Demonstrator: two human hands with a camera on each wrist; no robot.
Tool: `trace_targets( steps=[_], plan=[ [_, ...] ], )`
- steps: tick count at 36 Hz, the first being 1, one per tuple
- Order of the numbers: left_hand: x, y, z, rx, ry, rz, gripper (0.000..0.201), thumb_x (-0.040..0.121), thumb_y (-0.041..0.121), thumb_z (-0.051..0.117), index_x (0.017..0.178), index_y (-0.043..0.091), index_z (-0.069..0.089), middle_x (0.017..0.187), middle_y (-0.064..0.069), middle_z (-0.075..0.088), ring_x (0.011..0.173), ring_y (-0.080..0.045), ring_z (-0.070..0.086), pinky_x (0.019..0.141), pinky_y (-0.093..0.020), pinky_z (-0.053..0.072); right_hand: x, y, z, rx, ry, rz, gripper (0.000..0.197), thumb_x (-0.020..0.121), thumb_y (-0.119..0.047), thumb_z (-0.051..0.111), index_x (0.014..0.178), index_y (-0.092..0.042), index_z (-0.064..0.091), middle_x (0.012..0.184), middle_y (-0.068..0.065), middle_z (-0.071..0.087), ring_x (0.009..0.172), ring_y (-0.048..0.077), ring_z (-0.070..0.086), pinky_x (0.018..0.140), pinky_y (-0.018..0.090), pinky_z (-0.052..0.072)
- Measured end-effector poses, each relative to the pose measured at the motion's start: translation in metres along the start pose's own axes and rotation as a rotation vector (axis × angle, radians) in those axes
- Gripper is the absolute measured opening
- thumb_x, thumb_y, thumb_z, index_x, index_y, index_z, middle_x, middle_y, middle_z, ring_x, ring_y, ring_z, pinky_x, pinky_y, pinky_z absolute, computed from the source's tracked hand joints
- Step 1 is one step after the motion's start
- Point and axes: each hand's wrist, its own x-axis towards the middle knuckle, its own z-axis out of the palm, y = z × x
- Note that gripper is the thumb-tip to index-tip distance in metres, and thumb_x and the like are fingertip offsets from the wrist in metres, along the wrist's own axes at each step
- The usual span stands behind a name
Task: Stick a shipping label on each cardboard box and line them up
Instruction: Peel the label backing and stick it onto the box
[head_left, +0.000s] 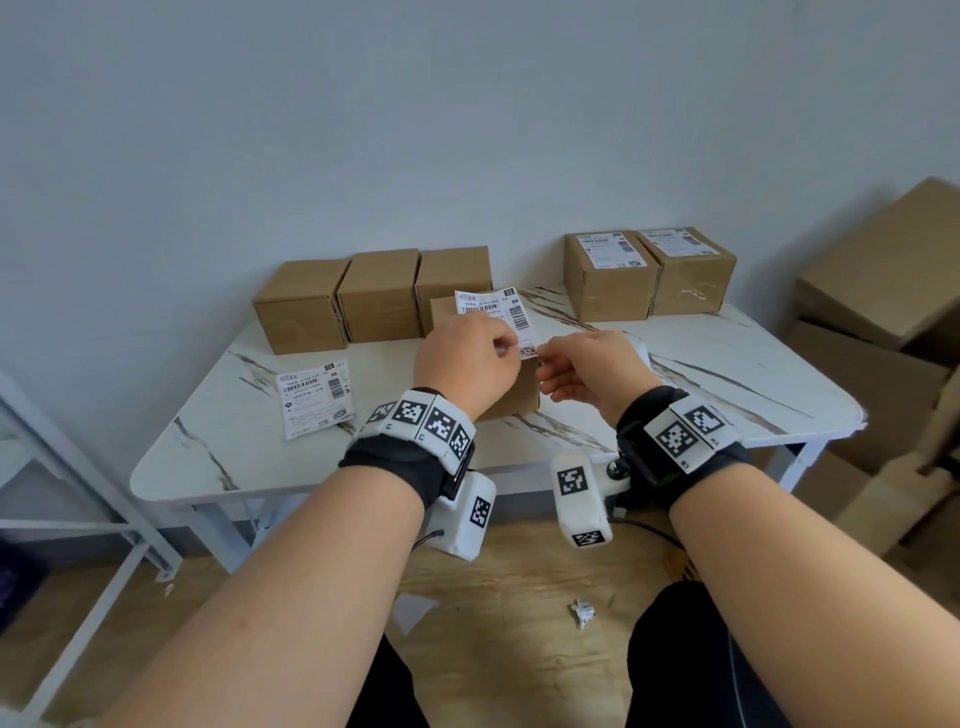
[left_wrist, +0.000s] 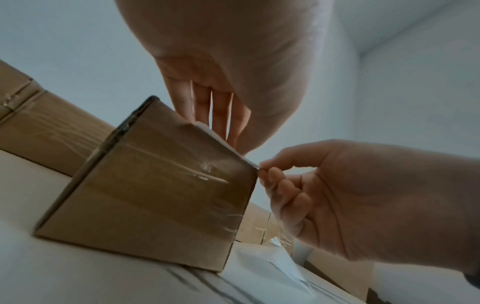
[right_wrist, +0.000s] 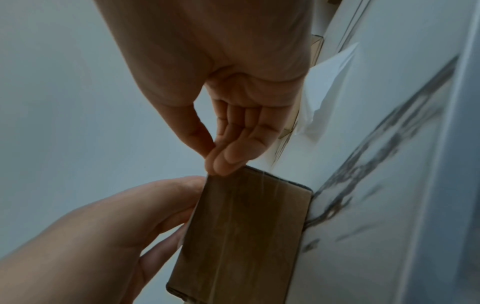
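Note:
A plain cardboard box (head_left: 514, 402) stands mid-table under my hands. A white shipping label (head_left: 493, 309) is held at its top, the far part tilted up. My left hand (head_left: 498, 345) pinches the label's near left side. My right hand (head_left: 540, 358) pinches its near right corner. The left wrist view shows the label's edge (left_wrist: 223, 142) along the box (left_wrist: 161, 195) top, between my left hand (left_wrist: 228, 139) and right hand (left_wrist: 262, 167). In the right wrist view my right hand (right_wrist: 214, 162) pinches at the box (right_wrist: 241, 236) corner, and my left hand (right_wrist: 182, 189) is at its top.
Three unlabelled boxes (head_left: 379, 296) stand in a row at the back left, two labelled boxes (head_left: 649, 273) at the back right. A spare label (head_left: 317, 402) lies on the marble table (head_left: 675, 395) at the left. Large cartons (head_left: 883, 270) are stacked to the right, a metal frame (head_left: 78, 467) to the left.

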Motion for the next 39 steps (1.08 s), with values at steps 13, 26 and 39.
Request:
trace_targets(
  steps=[13,26,39],
  plan=[
    [0.0003,-0.0021,-0.0028,-0.023,-0.032,-0.023,0.020,0.087,0.029,0.055,0.085,0.026,0.074,0.097,0.011,0.070,0.089,-0.010,0.062,0.074,-0.029,0.051,0.0000,0.0051,-0.0011,0.107,-0.034,-0.035,0.005,0.086,0.000,0.058,0.083,0.001,0.062,0.062,0.013,0.064,0.052,0.022,0.057,0.051,0.025,0.051],
    [0.0005,0.0039,-0.0073,0.006,-0.048,-0.074,0.028,0.081,0.043,0.060,0.081,0.018,0.073,0.089,0.002,0.070,0.084,-0.014,0.063,0.073,-0.033,0.053,0.0051,0.0034,-0.0025,0.087,-0.033,-0.031,0.006,0.086,0.000,0.058,0.081,0.001,0.063,0.062,0.013,0.065,0.051,0.022,0.059,0.051,0.027,0.052],
    [0.0005,0.0057,-0.0098,-0.014,-0.041,-0.090,0.030,0.078,0.052,0.061,0.076,0.025,0.074,0.081,0.010,0.071,0.078,-0.007,0.063,0.069,-0.027,0.052,0.0054,0.0041,-0.0043,0.121,-0.079,-0.037,0.006,0.086,0.000,0.059,0.082,0.001,0.063,0.062,0.011,0.063,0.053,0.022,0.058,0.052,0.026,0.052]
  ],
)
